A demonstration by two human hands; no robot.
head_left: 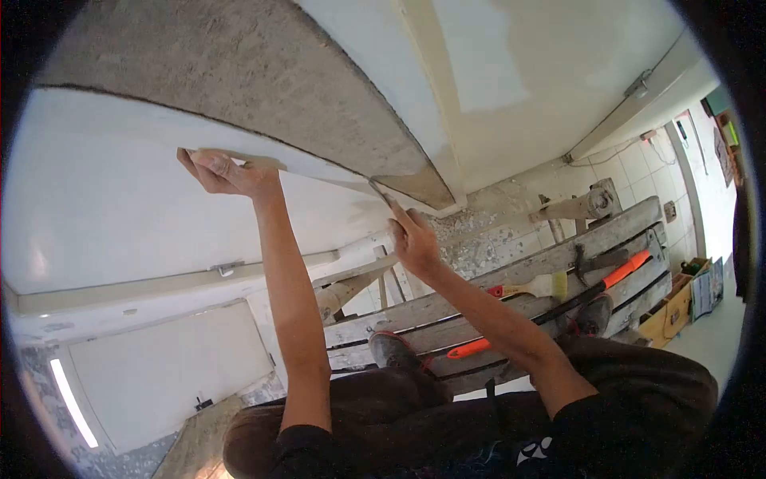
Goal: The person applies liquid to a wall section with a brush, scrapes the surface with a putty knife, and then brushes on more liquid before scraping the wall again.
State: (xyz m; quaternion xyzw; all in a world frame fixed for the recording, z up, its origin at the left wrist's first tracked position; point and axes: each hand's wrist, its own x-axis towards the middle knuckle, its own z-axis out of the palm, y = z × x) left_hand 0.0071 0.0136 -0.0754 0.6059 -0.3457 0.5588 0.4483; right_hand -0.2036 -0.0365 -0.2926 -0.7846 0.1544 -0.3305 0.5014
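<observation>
My left hand [227, 173] is closed at the edge of a white panel, its fingers pinching a thin beige strip [267, 160]. That strip runs along the white border below a rough grey patch [231, 64] with dark edges. Farther right, my right hand [416, 241] is closed with a slim grey-tipped piece [381, 191] pointing up from it toward the lower border of the patch. I cannot tell whether that piece is a tool or an outstretched finger.
Below me is a scaffold of worn planks [487, 319], where my shoes [391, 349] rest. On it lie a paintbrush [538, 286], a hammer [590, 263] and tools with orange handles [626, 269]. A wooden box [670, 315] stands at the right, a white door [171, 371] at lower left.
</observation>
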